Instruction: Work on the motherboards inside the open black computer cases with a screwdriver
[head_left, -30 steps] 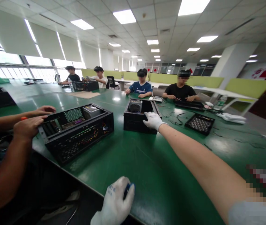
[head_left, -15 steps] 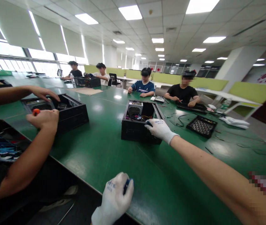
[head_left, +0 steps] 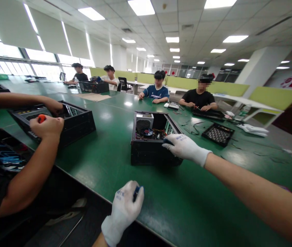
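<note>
A black computer case (head_left: 146, 152) lies on the green table in front of me, its top side open. Inside it a grey power supply (head_left: 145, 120), a round fan (head_left: 146, 132) and coloured wires show. My right hand (head_left: 180, 145), in a white glove with dark blue fingertips, is closed on the near right rim of the case. My left hand (head_left: 128, 204), gloved alike, is curled above the table's near edge, apart from the case. Something dark blue shows between its thumb and fingers; whether it is the glove's coating or an object I cannot make out.
At left, a co-worker's bare hands (head_left: 47, 127) work at another open case (head_left: 76, 127), one with an orange-handled tool. A black tray (head_left: 218, 133) of small round parts, cables and white gloves (head_left: 252, 130) lie to the right. Several people sit across the table.
The computer case has come nearer to me and turned slightly, with my right hand on its rim. My left hand stays curled. The co-worker's far hand has dipped into the other case.
</note>
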`<state>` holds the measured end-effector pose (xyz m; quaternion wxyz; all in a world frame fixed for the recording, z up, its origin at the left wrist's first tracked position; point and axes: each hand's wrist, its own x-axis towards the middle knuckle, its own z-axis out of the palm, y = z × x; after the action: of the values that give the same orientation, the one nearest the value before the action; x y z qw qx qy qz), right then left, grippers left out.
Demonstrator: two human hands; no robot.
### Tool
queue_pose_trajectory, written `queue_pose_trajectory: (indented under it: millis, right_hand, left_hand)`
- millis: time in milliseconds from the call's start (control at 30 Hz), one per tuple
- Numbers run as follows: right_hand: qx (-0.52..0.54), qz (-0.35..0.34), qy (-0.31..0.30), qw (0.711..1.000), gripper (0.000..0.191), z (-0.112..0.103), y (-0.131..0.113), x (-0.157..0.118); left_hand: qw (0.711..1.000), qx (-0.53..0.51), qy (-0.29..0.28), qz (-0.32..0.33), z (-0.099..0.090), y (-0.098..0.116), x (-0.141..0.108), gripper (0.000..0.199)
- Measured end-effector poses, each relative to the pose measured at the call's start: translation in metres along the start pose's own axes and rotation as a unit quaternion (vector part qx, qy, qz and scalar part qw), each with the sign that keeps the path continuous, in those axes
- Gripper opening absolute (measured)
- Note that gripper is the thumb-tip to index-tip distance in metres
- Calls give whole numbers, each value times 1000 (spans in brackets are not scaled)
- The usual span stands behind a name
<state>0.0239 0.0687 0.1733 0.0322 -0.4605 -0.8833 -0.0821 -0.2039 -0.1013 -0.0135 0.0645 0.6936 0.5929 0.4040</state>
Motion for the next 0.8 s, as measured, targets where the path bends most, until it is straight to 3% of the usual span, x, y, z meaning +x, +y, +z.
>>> queue_pose_trajectory:
  millis: [233,467,633,800]
  right_hand:
    - [11,7,-4,1000,34,-21,0,-103]
    - [18,-21,96,995,38,-19,-8,-200]
    - [28,-26,114,993,30,-14,-22,-231]
    - [41,-14,124,991,26,-7,-31,-240]
  left_hand:
    - [1000,-1,-12,-4,-5,0,-2,29]
    - [995,-35,-83,31,-11,-4,-3,44]
    - [986,-86,-118,82,-19,-7,-5,58]
    - [975,-147,-148,76,-30,-10,0,59]
